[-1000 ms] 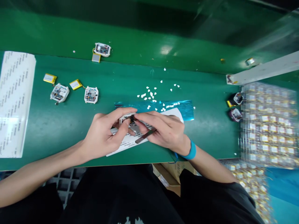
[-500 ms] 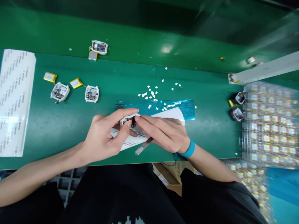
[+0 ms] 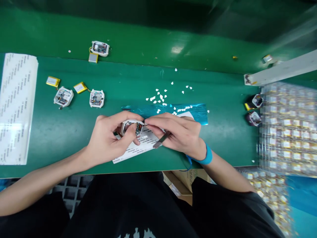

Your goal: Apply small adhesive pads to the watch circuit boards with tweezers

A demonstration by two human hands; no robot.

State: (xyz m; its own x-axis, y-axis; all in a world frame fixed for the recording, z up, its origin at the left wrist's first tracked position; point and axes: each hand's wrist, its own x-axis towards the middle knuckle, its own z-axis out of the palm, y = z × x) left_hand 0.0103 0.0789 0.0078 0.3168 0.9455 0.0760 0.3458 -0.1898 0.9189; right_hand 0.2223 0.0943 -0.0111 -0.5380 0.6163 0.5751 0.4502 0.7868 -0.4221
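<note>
My left hand (image 3: 111, 138) is closed around a white housing (image 3: 126, 127) with a circuit board inside, its thumb across the open face. My right hand (image 3: 178, 134) holds a flat metal tool (image 3: 162, 138), which slants down from under the fingers. Its thumb and fingertips meet at the housing's right edge; whether they pinch anything there is too small to tell. Beneath both hands lies a white printed sheet (image 3: 133, 150), partly covering a blue film strip (image 3: 198, 115). Small white round pieces (image 3: 161, 97) are scattered on the film and behind it.
Three more white housings (image 3: 96, 98) with yellow batteries (image 3: 80, 87) lie at the left and back left. A large printed sheet (image 3: 18, 109) is at far left. On the right are two dark housings (image 3: 254, 119), stacked clear trays (image 3: 287, 132) and a white bar (image 3: 282, 71).
The housing has shifted slightly left and shows more of its board. My right fingertips have moved from over its interior to its right edge, and the tool has swung upward.
</note>
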